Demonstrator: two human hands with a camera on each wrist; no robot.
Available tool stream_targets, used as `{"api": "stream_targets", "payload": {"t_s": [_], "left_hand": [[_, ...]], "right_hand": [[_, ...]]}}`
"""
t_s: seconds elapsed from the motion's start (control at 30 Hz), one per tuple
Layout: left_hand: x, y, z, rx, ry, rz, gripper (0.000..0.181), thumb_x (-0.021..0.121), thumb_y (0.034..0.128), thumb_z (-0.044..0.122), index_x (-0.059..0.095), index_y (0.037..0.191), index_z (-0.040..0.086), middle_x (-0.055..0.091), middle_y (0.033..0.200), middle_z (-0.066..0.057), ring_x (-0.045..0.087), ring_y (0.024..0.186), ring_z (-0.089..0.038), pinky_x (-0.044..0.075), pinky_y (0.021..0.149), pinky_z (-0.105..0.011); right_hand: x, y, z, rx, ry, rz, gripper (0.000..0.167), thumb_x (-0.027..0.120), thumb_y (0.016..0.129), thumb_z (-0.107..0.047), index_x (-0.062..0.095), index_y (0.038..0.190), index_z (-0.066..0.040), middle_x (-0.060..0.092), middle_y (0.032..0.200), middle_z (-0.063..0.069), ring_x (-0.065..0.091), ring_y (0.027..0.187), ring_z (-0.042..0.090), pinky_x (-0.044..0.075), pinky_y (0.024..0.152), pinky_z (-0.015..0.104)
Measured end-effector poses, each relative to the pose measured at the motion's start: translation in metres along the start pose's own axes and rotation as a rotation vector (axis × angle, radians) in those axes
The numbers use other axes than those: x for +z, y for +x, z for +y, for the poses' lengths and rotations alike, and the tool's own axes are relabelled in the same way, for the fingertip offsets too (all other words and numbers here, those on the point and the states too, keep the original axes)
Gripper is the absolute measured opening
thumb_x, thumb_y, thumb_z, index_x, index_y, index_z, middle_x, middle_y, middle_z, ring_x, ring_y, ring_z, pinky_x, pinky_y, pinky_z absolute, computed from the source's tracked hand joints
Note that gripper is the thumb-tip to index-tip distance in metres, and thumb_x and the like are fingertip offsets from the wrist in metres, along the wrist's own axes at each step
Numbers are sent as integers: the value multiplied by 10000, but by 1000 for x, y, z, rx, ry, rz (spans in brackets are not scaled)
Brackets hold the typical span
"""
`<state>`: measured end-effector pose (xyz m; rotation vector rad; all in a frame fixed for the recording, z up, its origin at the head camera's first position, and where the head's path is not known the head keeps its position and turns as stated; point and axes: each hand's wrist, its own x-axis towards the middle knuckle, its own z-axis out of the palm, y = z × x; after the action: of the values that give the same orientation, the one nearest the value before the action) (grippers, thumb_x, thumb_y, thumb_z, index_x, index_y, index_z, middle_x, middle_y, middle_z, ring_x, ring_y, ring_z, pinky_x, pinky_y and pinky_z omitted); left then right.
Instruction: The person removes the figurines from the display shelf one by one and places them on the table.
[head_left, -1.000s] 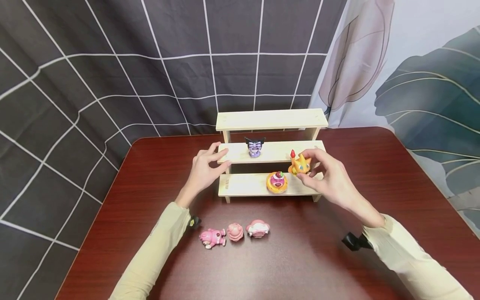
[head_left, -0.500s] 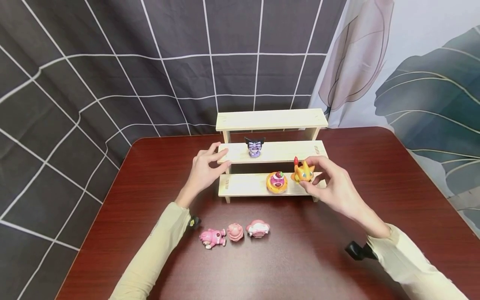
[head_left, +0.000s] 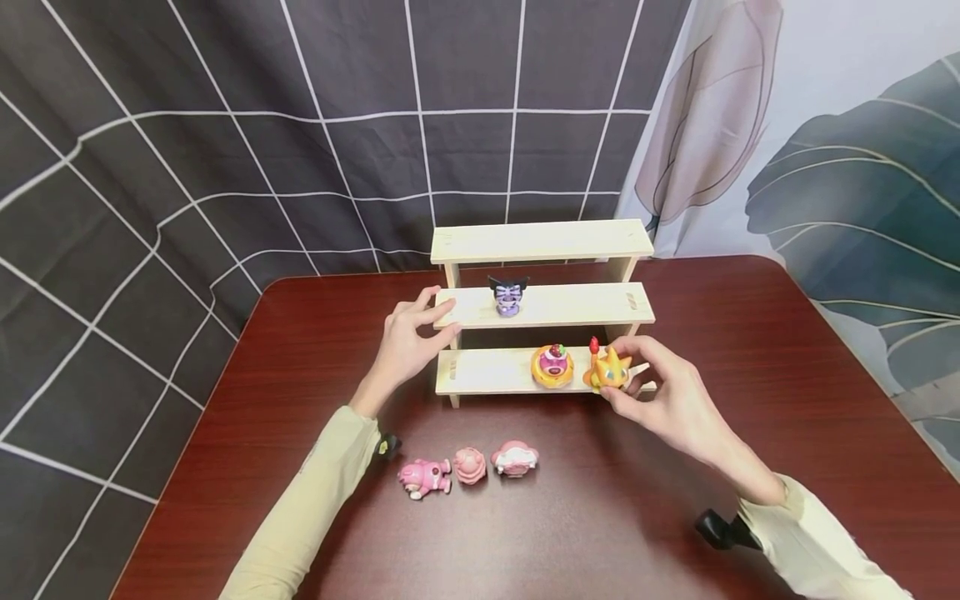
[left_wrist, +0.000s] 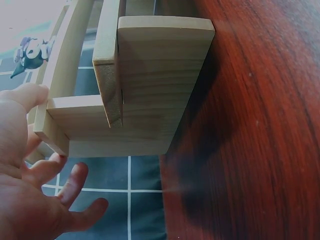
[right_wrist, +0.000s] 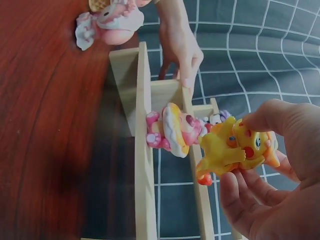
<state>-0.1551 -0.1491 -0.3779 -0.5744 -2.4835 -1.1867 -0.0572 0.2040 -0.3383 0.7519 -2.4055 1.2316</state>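
Observation:
My right hand (head_left: 678, 400) pinches a yellow-orange cat-eared dragon figurine (head_left: 613, 371) with a red-tipped tail. In the right wrist view, the figurine (right_wrist: 227, 147) is apart from the bottom shelf. Left of it, on the bottom board, sits a pink figurine in a yellow ring (head_left: 552, 367). My left hand (head_left: 408, 337) grips the left end of the middle board of a three-tier wooden shelf (head_left: 570, 307); in the left wrist view, thumb and fingers are around the board's end (left_wrist: 50, 131). A purple figurine with black ears (head_left: 508, 297) stands on that middle board.
On the dark red table (head_left: 585, 533) before the shelf lie a pink bear figurine (head_left: 425, 477), a pink swirl-topped figurine (head_left: 470, 466) and a pink-and-white figurine (head_left: 515, 458). A dark grid-patterned curtain (head_left: 360, 150) hangs behind the shelf.
My right hand has lowered the dragon figurine from near the middle board's front edge to the bottom board's right part, also slightly rightward. The left hand has stayed at the shelf.

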Motion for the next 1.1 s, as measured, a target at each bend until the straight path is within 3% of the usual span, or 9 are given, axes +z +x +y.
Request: {"api": "stream_targets", "payload": {"t_s": [0.23, 0.43, 1.1], "left_hand": [[0, 0, -1, 6, 2, 5, 399, 793, 860, 198, 721, 1235, 81, 571, 1404, -140, 538, 1105, -395, 398, 873, -549], [1, 0, -2, 9, 7, 8, 404, 794, 859, 207, 720, 1237, 86, 574, 1403, -134, 541, 1100, -401, 395, 872, -553], [1, 0, -3, 10, 3, 8, 402, 791, 862, 207, 718, 1239, 88, 572, 1400, -151, 538, 1097, -396, 391, 866, -554]], "right_hand": [[3, -7, 1, -5, -7, -2, 535, 847, 643, 115, 624, 1099, -54, 634, 994, 1, 610, 672, 160, 484, 615, 178], [7, -13, 3, -44, 23, -20, 552, 876, 623, 103, 620, 1077, -75, 622, 968, -7, 587, 719, 117, 496, 614, 204], [21, -29, 14, -170, 90, -140, 549, 878, 595, 83, 613, 1048, -76, 596, 908, -33, 567, 724, 99, 485, 607, 211]]}}
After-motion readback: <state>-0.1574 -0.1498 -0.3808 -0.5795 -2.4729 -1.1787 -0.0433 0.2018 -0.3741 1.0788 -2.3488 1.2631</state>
